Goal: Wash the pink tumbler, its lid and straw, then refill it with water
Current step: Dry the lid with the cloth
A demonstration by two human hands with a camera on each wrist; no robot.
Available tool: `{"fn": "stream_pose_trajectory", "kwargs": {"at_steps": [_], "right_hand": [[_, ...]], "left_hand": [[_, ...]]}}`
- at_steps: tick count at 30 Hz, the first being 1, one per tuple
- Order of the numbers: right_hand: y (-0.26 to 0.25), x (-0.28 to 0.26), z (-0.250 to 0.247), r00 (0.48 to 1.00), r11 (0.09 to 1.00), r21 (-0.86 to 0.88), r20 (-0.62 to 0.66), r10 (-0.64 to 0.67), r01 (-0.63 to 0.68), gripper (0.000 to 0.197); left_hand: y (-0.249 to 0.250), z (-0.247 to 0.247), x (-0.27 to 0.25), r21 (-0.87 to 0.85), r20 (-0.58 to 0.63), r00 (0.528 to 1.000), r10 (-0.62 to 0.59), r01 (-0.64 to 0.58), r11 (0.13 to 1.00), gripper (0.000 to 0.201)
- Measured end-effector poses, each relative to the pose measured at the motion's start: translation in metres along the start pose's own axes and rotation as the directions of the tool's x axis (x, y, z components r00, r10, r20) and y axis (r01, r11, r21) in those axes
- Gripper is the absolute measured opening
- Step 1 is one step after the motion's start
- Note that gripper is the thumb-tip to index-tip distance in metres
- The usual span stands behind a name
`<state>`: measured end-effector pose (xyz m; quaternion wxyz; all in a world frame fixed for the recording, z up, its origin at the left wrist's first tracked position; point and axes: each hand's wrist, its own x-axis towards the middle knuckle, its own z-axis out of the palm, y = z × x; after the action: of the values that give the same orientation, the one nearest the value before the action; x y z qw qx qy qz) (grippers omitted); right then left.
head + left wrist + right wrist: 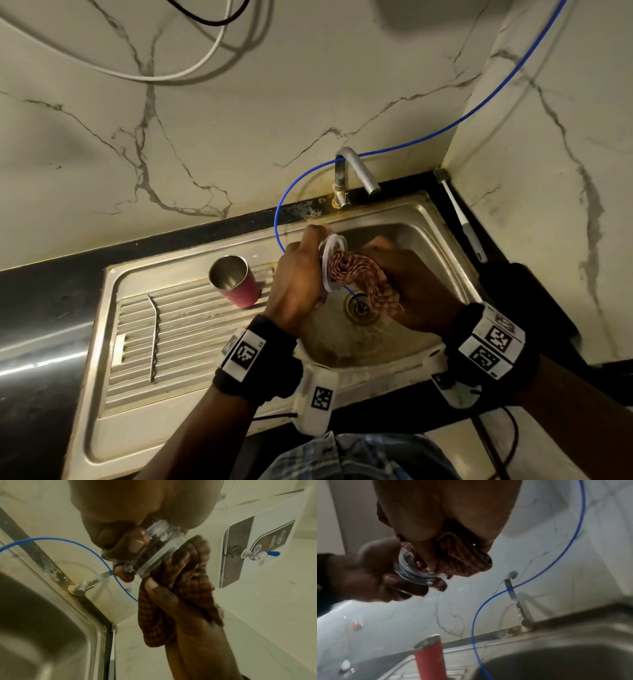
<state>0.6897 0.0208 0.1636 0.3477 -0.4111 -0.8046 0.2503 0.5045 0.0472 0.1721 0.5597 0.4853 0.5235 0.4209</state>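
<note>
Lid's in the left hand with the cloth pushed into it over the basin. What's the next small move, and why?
Probably turn the lid a little in the left hand so the cloth, bunched in the right hand, reaches an unwiped part. The cloth sits pressed into one side of the lid only. The tumbler and straw wait on the drainboard, so they can follow.

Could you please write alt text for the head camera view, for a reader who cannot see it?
Over a steel sink, the left hand holds a clear lid while the right hand presses a checked cloth into it. The pink tumbler and metal straw sit on the drainboard.
</note>
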Motion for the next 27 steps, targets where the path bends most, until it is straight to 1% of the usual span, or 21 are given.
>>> {"fn": "stream_pose_trajectory", "kwargs": {"at_steps": [2, 4, 5, 6, 7, 8, 9, 10, 11, 12, 13, 14, 15, 16, 18, 19, 21, 23, 24, 25, 27], "right_hand": [[-0.003, -0.005, 0.003, 1.000, 0.999, -0.038, 0.022, 0.009, -0.008, 0.055], [-0.008, -0.009, 0.008, 0.998, 0.997, -0.055, -0.020, 0.058, -0.059, 0.057], [-0.014, -0.010, 0.013, 0.996, 0.997, 0.008, -0.044, 0.077, -0.076, 0.052], [-0.022, -0.013, 0.017, 0.996, 0.997, 0.056, -0.067, 0.050, -0.046, 0.044], [-0.027, -0.015, 0.021, 0.992, 0.985, 0.157, -0.091, 0.085, -0.070, 0.035], [-0.034, -0.013, 0.019, 0.982, 0.956, 0.261, -0.097, 0.164, -0.134, 0.026], [-0.038, -0.011, 0.018, 0.959, 0.885, 0.415, -0.087, 0.268, -0.210, 0.022], [-0.044, -0.009, 0.016, 0.937, 0.791, 0.557, -0.062, 0.343, -0.253, 0.022], [-0.042, -0.011, 0.017, 0.928, 0.717, 0.645, -0.034, 0.371, -0.263, 0.026], [-0.039, -0.013, 0.018, 0.924, 0.705, 0.655, -0.027, 0.382, -0.272, 0.028], [-0.039, -0.011, 0.015, 0.929, 0.725, 0.627, -0.003, 0.369, -0.286, 0.027], [-0.037, -0.011, 0.013, 0.934, 0.777, 0.558, -0.010, 0.358, -0.291, 0.024], [-0.031, -0.012, 0.012, 0.937, 0.817, 0.490, -0.001, 0.348, -0.303, 0.022], [-0.029, -0.011, 0.010, 0.934, 0.822, 0.463, 0.037, 0.355, -0.330, 0.028], [-0.018, -0.010, 0.000, 0.903, 0.731, 0.546, 0.122, 0.413, -0.408, 0.041], [-0.016, -0.011, -0.003, 0.899, 0.677, 0.620, 0.113, 0.423, -0.396, 0.040], [-0.019, -0.013, -0.009, 0.899, 0.710, 0.648, -0.085, 0.429, -0.278, 0.023], [-0.022, -0.014, -0.007, 0.855, 0.746, 0.623, -0.232, 0.464, -0.236, 0.032], [-0.022, -0.017, -0.005, 0.829, 0.764, 0.585, -0.261, 0.494, -0.271, 0.028], [-0.021, -0.018, -0.003, 0.789, 0.732, 0.608, -0.267, 0.553, -0.308, 0.023], [-0.026, -0.012, 0.002, 0.741, 0.642, 0.692, -0.230, 0.630, -0.331, 0.019]], "left_hand": [[0.008, -0.003, -0.005, -0.042, 0.051, 0.996, -0.075, 0.077, 0.996, 0.056], [0.012, -0.003, -0.009, -0.131, 0.029, 0.995, -0.093, 0.096, 0.987, 0.038], [0.011, -0.002, -0.011, -0.145, -0.014, 0.997, -0.081, 0.078, 0.986, 0.031], [0.009, -0.002, -0.012, -0.097, -0.070, 0.997, -0.033, 0.026, 0.995, 0.029], [0.004, -0.002, -0.012, 0.027, -0.109, 0.992, 0.070, -0.068, 0.997, 0.027], [0.002, -0.001, -0.013, 0.130, -0.145, 0.971, 0.188, -0.169, 0.977, 0.021], [-0.004, 0.001, -0.014, 0.180, -0.138, 0.949, 0.284, -0.258, 0.949, 0.014], [-0.008, 0.001, -0.014, 0.244, -0.126, 0.915, 0.383, -0.346, 0.906, 0.019], [-0.016, 0.000, -0.012, 0.334, -0.110, 0.859, 0.500, -0.442, 0.832, 0.026], [-0.019, 0.000, -0.009, 0.349, -0.106, 0.830, 0.547, -0.484, 0.802, 0.026], [-0.016, 0.002, -0.006, 0.270, -0.124, 0.863, 0.490, -0.446, 0.853, 0.019], [-0.010, 0.002, -0.006, 0.194, -0.119, 0.927, 0.356, -0.330, 0.924, 0.021], [-0.004, 0.003, -0.007, 0.139, -0.115, 0.973, 0.202, -0.186, 0.973, 0.032], [0.000, 0.003, -0.010, 0.038, -0.117, 0.993, 0.028, -0.024, 0.999, 0.041], [0.004, 0.003, -0.012, -0.204, -0.043, 0.961, -0.274, 0.260, 0.944, 0.056], [0.005, 0.001, -0.013, -0.294, 0.013, 0.939, -0.343, 0.332, 0.897, 0.062], [0.011, -0.004, -0.017, -0.409, 0.098, 0.930, -0.354, 0.362, 0.838, 0.071], [0.009, -0.011, -0.017, -0.452, 0.105, 0.935, -0.338, 0.348, 0.821, 0.073], [0.007, -0.013, -0.016, -0.456, 0.099, 0.936, -0.339, 0.346, 0.820, 0.070], [0.007, -0.014, -0.016, -0.453, 0.097, 0.935, -0.342, 0.348, 0.821, 0.067], [0.006, -0.012, -0.017, -0.446, 0.090, 0.935, -0.342, 0.345, 0.826, 0.063]]}}
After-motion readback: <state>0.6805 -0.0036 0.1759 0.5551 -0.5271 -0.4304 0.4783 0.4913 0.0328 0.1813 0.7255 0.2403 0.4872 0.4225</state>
